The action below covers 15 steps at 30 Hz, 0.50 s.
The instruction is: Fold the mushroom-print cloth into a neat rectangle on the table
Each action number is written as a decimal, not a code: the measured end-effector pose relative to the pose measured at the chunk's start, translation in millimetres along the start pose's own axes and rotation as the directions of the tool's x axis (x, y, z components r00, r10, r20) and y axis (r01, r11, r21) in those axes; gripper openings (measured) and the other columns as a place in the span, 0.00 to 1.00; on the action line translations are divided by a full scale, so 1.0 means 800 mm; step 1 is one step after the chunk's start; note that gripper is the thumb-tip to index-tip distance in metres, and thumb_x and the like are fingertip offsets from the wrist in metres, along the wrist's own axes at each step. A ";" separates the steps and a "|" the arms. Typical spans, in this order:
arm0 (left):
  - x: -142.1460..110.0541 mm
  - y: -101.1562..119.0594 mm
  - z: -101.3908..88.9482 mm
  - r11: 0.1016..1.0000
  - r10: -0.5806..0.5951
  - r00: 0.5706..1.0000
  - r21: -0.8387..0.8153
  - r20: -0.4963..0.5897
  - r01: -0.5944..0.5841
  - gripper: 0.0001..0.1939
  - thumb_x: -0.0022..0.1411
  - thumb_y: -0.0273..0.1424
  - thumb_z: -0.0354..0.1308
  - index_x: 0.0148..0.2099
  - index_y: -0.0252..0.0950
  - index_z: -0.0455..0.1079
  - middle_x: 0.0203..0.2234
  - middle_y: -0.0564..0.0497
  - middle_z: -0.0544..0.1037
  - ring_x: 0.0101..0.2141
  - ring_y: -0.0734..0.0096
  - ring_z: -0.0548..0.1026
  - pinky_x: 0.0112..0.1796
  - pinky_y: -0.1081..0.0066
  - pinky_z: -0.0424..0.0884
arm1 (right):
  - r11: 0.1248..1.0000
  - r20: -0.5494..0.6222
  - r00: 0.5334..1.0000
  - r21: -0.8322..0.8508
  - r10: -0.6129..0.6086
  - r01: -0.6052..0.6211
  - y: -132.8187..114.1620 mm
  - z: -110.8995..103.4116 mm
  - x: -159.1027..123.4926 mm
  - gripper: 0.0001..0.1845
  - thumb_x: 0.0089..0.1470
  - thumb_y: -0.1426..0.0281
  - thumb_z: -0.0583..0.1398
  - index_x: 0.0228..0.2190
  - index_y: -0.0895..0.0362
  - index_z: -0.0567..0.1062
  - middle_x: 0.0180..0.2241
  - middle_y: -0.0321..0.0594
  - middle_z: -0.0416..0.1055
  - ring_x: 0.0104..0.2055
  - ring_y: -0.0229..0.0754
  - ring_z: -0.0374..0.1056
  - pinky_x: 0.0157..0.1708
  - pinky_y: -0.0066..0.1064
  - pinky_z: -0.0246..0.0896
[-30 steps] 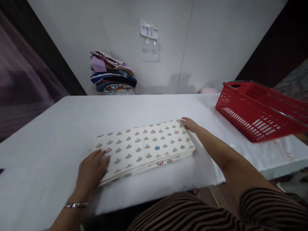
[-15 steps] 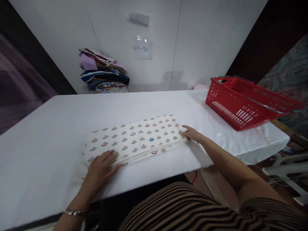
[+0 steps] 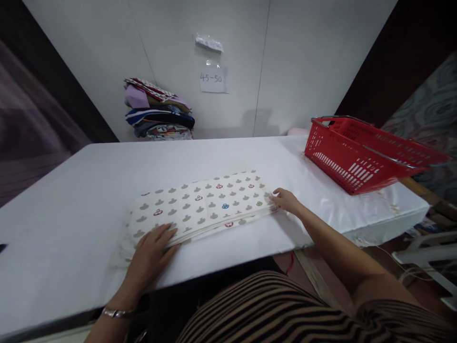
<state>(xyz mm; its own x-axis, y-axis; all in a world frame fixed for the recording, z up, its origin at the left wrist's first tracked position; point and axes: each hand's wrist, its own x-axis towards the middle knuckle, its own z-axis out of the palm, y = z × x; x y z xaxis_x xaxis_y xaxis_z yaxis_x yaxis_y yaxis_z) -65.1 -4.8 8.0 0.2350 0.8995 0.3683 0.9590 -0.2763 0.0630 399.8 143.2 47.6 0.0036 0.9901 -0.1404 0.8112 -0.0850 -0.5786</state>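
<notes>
A white-covered counter [image 3: 89, 181] stands against a pale panelled wall. At the far left of the wall, a pile of folded clothes [image 3: 159, 110] rests on the back edge, and a paper label [image 3: 213, 80] marked "45-50" hangs beside it. Near the front edge, the left hand [image 3: 152, 255] lies flat, fingers spread and gripping nothing, pressing the near left corner of a folded patterned cloth [image 3: 202, 207] that lies flat in the middle of the counter. The right hand [image 3: 285, 200] touches the cloth's right end, fingers loosely extended against its edge, closed on nothing. Well apart to the right, a red basket [image 3: 360, 155] sits on the counter's far corner.
</notes>
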 end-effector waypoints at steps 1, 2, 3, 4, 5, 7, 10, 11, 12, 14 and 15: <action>0.001 0.000 0.000 1.000 0.002 1.000 -0.014 -0.011 -0.002 0.24 0.61 0.47 0.47 0.51 0.39 0.70 0.51 0.43 0.72 0.53 0.54 0.67 0.51 0.55 0.64 | 1.000 0.035 0.999 0.029 0.006 -0.007 0.001 0.003 -0.002 0.20 0.52 0.59 0.60 0.44 0.58 0.70 0.23 0.35 0.71 0.25 0.36 0.65 0.25 0.25 0.57; 0.001 0.000 0.000 1.000 0.005 1.000 -0.030 -0.023 -0.006 0.23 0.61 0.46 0.47 0.50 0.38 0.70 0.51 0.43 0.72 0.52 0.54 0.68 0.51 0.55 0.65 | 0.998 0.064 0.998 0.056 0.010 -0.014 0.001 0.005 -0.003 0.23 0.51 0.59 0.60 0.46 0.58 0.69 0.22 0.34 0.70 0.23 0.35 0.65 0.24 0.25 0.56; 0.002 0.000 0.000 0.999 0.011 0.999 -0.049 -0.036 -0.012 0.22 0.61 0.45 0.47 0.49 0.38 0.71 0.50 0.43 0.73 0.51 0.55 0.69 0.51 0.55 0.65 | 0.996 0.084 0.996 0.082 0.017 -0.024 0.000 0.007 -0.003 0.24 0.50 0.60 0.62 0.47 0.57 0.69 0.22 0.33 0.69 0.22 0.35 0.64 0.23 0.24 0.56; 0.002 0.000 0.000 0.997 0.017 0.999 -0.068 -0.048 -0.020 0.21 0.61 0.44 0.47 0.48 0.38 0.71 0.50 0.43 0.73 0.50 0.55 0.69 0.51 0.56 0.66 | 0.993 0.102 0.994 0.107 0.029 -0.040 -0.001 0.008 -0.002 0.25 0.49 0.61 0.62 0.48 0.57 0.68 0.22 0.32 0.69 0.21 0.34 0.63 0.22 0.24 0.56; 0.003 0.001 0.000 0.996 0.022 0.998 -0.085 -0.058 -0.026 0.20 0.62 0.43 0.48 0.47 0.38 0.72 0.49 0.43 0.74 0.50 0.56 0.70 0.51 0.56 0.66 | 0.990 0.117 0.992 0.127 0.042 -0.057 -0.003 0.009 0.000 0.27 0.49 0.62 0.63 0.49 0.57 0.67 0.22 0.32 0.69 0.20 0.34 0.63 0.21 0.24 0.56; 0.003 0.002 0.000 0.994 0.023 0.998 -0.108 -0.062 -0.030 0.19 0.61 0.42 0.48 0.47 0.38 0.72 0.49 0.44 0.74 0.49 0.57 0.71 0.50 0.57 0.67 | 0.987 0.127 0.990 0.139 0.065 -0.082 -0.008 0.009 0.005 0.30 0.47 0.64 0.64 0.52 0.55 0.66 0.24 0.32 0.70 0.18 0.32 0.62 0.20 0.23 0.56; 0.003 0.004 0.000 0.993 0.022 0.998 -0.115 -0.056 -0.029 0.18 0.61 0.40 0.49 0.47 0.38 0.72 0.49 0.44 0.74 0.48 0.58 0.72 0.50 0.57 0.68 | 0.988 0.132 0.987 0.113 0.091 -0.106 -0.014 0.006 0.010 0.39 0.46 0.63 0.65 0.57 0.55 0.61 0.27 0.35 0.72 0.18 0.32 0.61 0.19 0.24 0.57; 0.002 0.005 0.000 0.993 0.027 0.998 -0.112 -0.058 -0.033 0.17 0.61 0.40 0.49 0.47 0.38 0.72 0.49 0.44 0.74 0.48 0.58 0.72 0.50 0.58 0.68 | 0.989 0.139 0.986 0.098 0.095 -0.109 -0.015 0.005 0.011 0.41 0.45 0.62 0.66 0.59 0.55 0.59 0.28 0.37 0.72 0.18 0.33 0.62 0.19 0.25 0.57; 0.002 0.005 0.000 0.993 0.032 0.998 -0.108 -0.060 -0.038 0.17 0.61 0.39 0.49 0.47 0.38 0.72 0.49 0.44 0.74 0.48 0.58 0.72 0.50 0.58 0.68 | 0.990 0.150 0.984 0.085 0.098 -0.112 -0.016 0.004 0.011 0.44 0.45 0.62 0.66 0.60 0.56 0.57 0.28 0.38 0.72 0.18 0.33 0.62 0.19 0.25 0.58; 0.001 0.005 0.001 0.994 0.040 0.997 -0.096 -0.068 -0.047 0.18 0.62 0.39 0.49 0.47 0.37 0.72 0.49 0.44 0.74 0.48 0.58 0.72 0.50 0.59 0.68 | 0.991 0.182 0.978 0.070 0.101 -0.115 -0.017 0.002 0.008 0.47 0.44 0.62 0.67 0.61 0.57 0.54 0.27 0.39 0.73 0.19 0.35 0.64 0.19 0.26 0.59; 0.000 0.005 0.001 0.994 0.043 0.996 -0.092 -0.074 -0.050 0.18 0.62 0.39 0.49 0.48 0.37 0.72 0.49 0.44 0.74 0.48 0.58 0.71 0.50 0.59 0.68 | 0.991 0.204 0.974 0.070 0.102 -0.118 -0.018 0.001 0.006 0.47 0.44 0.62 0.67 0.61 0.58 0.53 0.26 0.39 0.73 0.19 0.36 0.64 0.19 0.26 0.59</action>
<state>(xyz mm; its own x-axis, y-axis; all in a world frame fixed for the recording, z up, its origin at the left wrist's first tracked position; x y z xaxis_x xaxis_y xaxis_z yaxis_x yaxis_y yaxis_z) -60.8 -5.2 7.3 0.2639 0.8593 0.4380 0.9274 -0.3510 0.1297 387.7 149.4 54.6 -0.0328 0.9326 -0.3593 0.7624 -0.2092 -0.6124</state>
